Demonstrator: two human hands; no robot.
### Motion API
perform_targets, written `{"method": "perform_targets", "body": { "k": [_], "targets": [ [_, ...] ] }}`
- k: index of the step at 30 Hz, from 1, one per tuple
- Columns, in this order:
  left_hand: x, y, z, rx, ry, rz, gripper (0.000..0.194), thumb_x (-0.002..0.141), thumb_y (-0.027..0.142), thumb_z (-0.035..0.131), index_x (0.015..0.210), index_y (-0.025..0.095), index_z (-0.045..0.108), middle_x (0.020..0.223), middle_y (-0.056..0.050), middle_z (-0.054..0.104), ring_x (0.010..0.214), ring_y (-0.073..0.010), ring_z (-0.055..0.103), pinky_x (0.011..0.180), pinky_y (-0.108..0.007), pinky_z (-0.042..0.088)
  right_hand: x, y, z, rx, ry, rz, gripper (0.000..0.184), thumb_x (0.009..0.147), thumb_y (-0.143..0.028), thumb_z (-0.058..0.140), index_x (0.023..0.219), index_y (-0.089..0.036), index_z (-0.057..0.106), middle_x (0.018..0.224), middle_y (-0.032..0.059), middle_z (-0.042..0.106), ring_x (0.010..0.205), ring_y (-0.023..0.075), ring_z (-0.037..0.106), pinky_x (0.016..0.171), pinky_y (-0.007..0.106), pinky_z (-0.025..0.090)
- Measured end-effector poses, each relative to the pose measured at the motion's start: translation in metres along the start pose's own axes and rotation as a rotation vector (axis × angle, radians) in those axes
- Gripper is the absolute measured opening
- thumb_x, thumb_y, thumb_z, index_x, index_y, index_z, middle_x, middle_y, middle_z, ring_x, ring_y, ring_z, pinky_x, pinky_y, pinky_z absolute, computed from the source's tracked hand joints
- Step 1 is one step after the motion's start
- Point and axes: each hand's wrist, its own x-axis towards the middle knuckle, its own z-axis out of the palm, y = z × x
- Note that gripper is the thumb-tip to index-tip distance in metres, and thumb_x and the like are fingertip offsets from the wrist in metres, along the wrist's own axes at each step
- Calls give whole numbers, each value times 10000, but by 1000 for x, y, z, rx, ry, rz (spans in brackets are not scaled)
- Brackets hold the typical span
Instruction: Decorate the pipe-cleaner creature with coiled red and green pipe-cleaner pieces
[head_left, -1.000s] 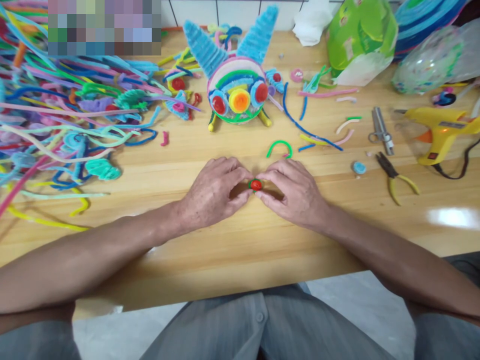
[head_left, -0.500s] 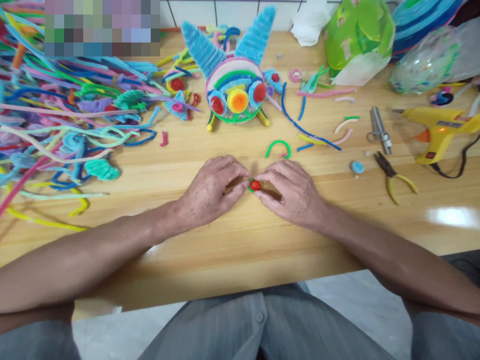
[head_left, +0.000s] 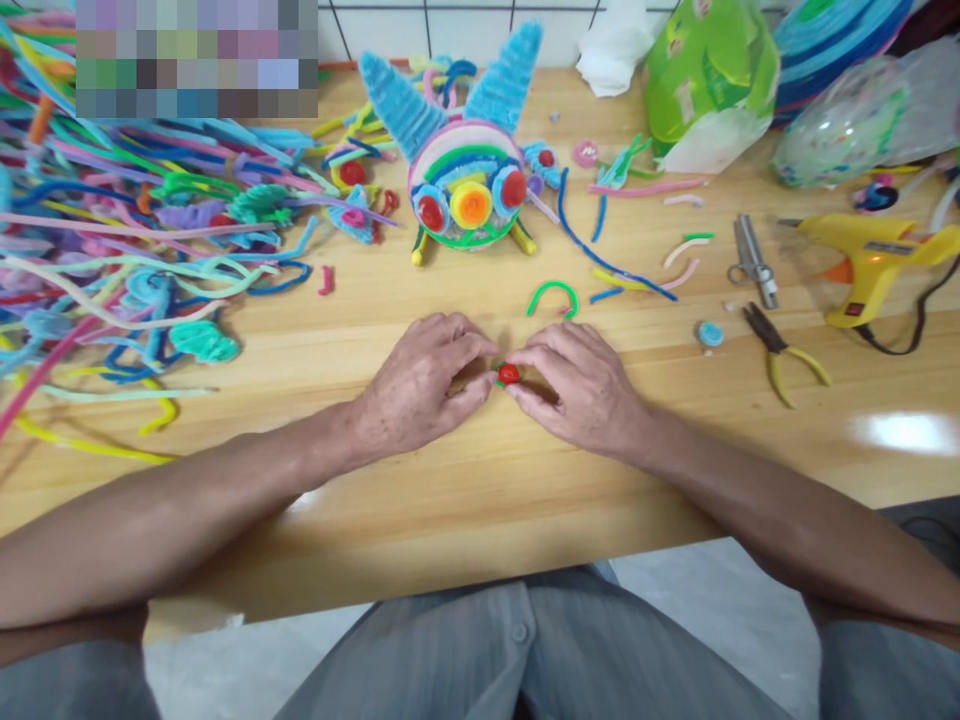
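Between my fingertips, just over the wooden table, is a small red coil of pipe cleaner (head_left: 508, 374) with a bit of green at its left edge. My left hand (head_left: 431, 380) pinches its left side with thumb and index finger. From the right, my right hand (head_left: 581, 385) grips it the same way. Just beyond my hands lies a curved green pipe cleaner (head_left: 553, 286). Farther back stands a round pipe-cleaner figure (head_left: 466, 185) with two blue pointed ears, red eyes and a yellow-orange nose.
A large heap of pipe cleaners (head_left: 150, 220) covers the left side. At right lie pliers (head_left: 780, 350), a metal tool with a ring handle (head_left: 756, 262), a blue coil (head_left: 709, 333) and a yellow glue gun (head_left: 874, 260). A green bag (head_left: 712, 70) stands at the back.
Both hands stay pinched on the red coil, almost unmoved. The view has shifted slightly, so the things at the back sit a little lower and more to the left.
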Motion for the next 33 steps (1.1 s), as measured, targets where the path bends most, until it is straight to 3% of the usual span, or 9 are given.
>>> {"method": "perform_targets", "body": {
  "k": [10, 18, 33],
  "targets": [
    [-2, -2, 1, -41, 18, 39, 199, 969, 233, 658, 1164, 201, 682, 1068, -101, 729, 1021, -250, 684, 900, -420, 562, -2, 1, -3, 78, 28, 24, 179, 955, -241, 665, 1130, -201, 669, 1039, 96, 731, 976, 273, 667, 848, 425, 509],
    [0, -3, 4, -20, 18, 43, 107, 1003, 243, 648, 1074, 195, 712, 1004, -82, 727, 975, -231, 689, 869, -384, 546, -2, 2, -2, 72, -1, 31, 133, 955, -184, 642, 1068, -211, 708, 1000, 85, 717, 949, 263, 663, 855, 421, 510],
    [0, -2, 7, 83, -10, 37, 130, 1023, 252, 618, 1051, 202, 735, 995, -67, 733, 926, -224, 660, 834, -369, 497, -1, 3, 0, 57, -14, 28, 116, 961, -181, 621, 1034, -220, 701, 989, 79, 711, 942, 258, 648, 863, 423, 509]
  ]
}}
